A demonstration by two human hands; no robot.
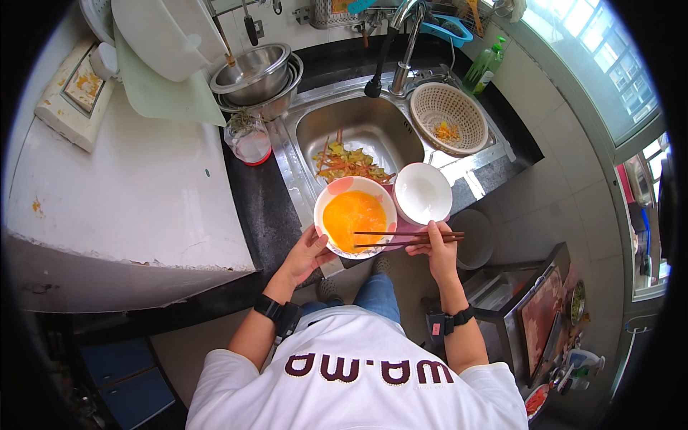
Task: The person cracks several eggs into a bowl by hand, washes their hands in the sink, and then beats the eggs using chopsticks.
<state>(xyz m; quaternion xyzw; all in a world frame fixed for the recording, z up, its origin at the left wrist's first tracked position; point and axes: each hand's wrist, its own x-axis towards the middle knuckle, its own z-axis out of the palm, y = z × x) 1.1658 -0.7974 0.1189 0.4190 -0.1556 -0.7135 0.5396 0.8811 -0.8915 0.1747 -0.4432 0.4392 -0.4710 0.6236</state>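
Note:
My left hand (307, 256) grips the near left side of a white bowl with pink patches (332, 188). Orange-yellow beaten egg (352, 215) fills much of it. My right hand (438, 252) is closed around a pair of dark wooden chopsticks (408, 233). Their tips reach over the bowl's near right rim into the egg. Right beside this bowl stands a plain white bowl (423, 192) with nothing visible inside. Both bowls are at the front edge of the sink, on something pink that they mostly cover.
Vegetable peelings (349, 162) lie in the steel sink (394, 129), below a tap (403, 72). A beige colander (448, 115) holds orange scraps. Stacked metal bowls (254, 75) and a red-rimmed jar (249, 143) stand left; a green bottle (487, 63) stands back right.

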